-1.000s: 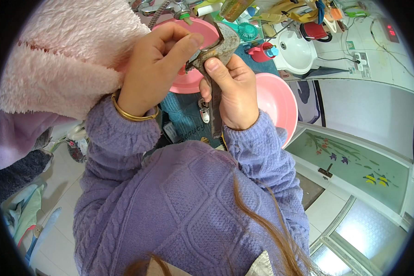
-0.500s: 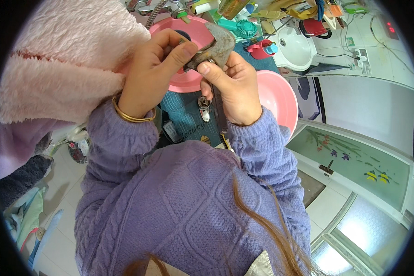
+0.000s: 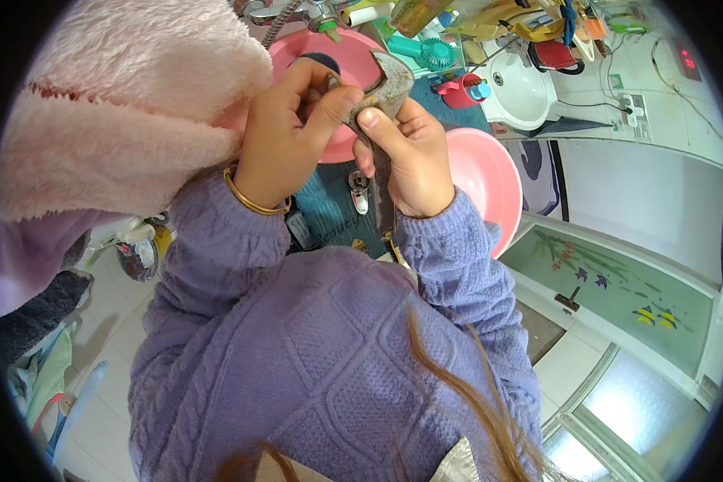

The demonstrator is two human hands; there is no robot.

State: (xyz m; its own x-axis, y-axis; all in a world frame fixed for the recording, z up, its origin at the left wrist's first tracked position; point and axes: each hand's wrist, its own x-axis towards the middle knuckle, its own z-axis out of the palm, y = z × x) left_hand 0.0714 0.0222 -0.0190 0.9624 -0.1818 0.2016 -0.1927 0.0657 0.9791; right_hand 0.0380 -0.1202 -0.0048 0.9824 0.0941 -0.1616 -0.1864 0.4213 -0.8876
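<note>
In front of my chest, my right hand point(image 3: 414, 157) grips a worn grey adjustable wrench point(image 3: 394, 84) just under its head, the thumb pressed along it. The head points up and away, with its jaw gap facing left; the long dark handle runs down toward my sweater. My left hand point(image 3: 293, 132), a gold bangle at the wrist, is closed with thumb and finger pinched at the lower jaw side of the head. The palm hides its other fingers. Below the hands, a small metal fitting with a white and red end point(image 3: 359, 193) lies on the dark teal mat point(image 3: 329, 197).
One pink basin point(image 3: 289, 48) sits beneath a tap point(image 3: 323, 18); another pink basin point(image 3: 486, 181) is at the right. Beyond are a red cup point(image 3: 460, 91), a green round brush point(image 3: 438, 54) and a white sink point(image 3: 522, 84). Fluffy pink cloth point(image 3: 136, 96) hangs close by my left arm.
The wrench has turned slightly in my hands and its jaw gap shows more clearly. My left hand has shifted a little right and down along the head.
</note>
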